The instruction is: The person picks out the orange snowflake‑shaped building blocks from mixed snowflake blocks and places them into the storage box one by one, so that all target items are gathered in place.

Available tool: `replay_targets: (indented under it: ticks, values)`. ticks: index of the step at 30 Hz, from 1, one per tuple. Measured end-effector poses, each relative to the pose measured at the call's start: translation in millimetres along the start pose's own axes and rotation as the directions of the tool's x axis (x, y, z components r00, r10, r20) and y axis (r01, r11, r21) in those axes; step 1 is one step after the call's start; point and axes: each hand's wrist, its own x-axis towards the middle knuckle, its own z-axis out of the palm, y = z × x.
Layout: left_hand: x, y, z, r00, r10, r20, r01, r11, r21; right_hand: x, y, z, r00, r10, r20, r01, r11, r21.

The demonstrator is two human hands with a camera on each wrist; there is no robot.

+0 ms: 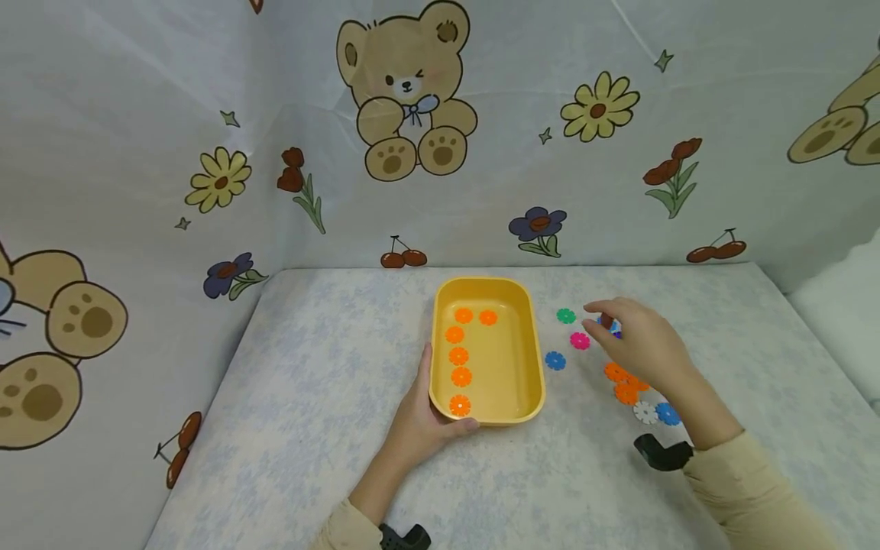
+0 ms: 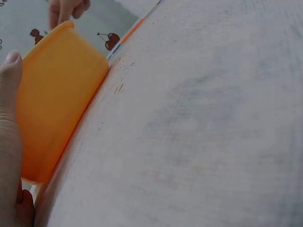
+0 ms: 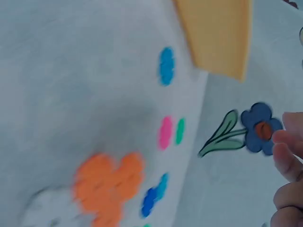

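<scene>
My left hand (image 1: 421,416) grips the near left corner of a yellow plastic tray (image 1: 512,418), its thumb over the front rim and its fingers along the left side. Several orange flower-shaped discs (image 1: 458,356) lie inside, most in a column by the left wall, with one to the right at the far end. My right hand (image 1: 646,344) hovers over loose discs right of the tray. Its thumb and index finger are apart, and nothing shows between them. Below it lie a pink disc (image 1: 580,341), a green disc (image 1: 566,315) and blue discs partly hidden by the hand.
A blue disc (image 1: 555,360) lies just right of the tray. Nearer me are several orange discs (image 1: 626,393), a white disc (image 1: 645,412) and another blue disc (image 1: 668,413). A patterned cloth (image 1: 481,221) with bears and flowers hangs behind the table (image 1: 309,367).
</scene>
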Motion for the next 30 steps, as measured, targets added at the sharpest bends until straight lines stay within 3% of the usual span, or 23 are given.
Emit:
replay_targets:
  ticks: [6,10,21,30]
  values:
    - [0.7,-0.8,1.1,1.0,0.003,0.001,-0.003,1.0,-0.001,-25,41,15.4,0.972,0.089,0.217,-0.079,0.995,-0.053]
    - [0.9,-1.8,1.8,1.0,0.001,0.004,-0.001,1.0,-0.004,-37,60,24.9,0.955,0.106,0.276,-0.088,0.993,-0.077]
    - [0.2,-2.9,0.8,1.0,-0.005,-0.003,0.005,1.0,-0.004,-39,66,40.9,0.973,0.084,0.217,-0.075,0.996,-0.05]
    - [0.4,-1.8,0.5,1.0,-0.003,-0.009,0.003,1.0,0.002,-36,64,40.5,0.966,0.104,0.236,-0.111,0.994,0.016]
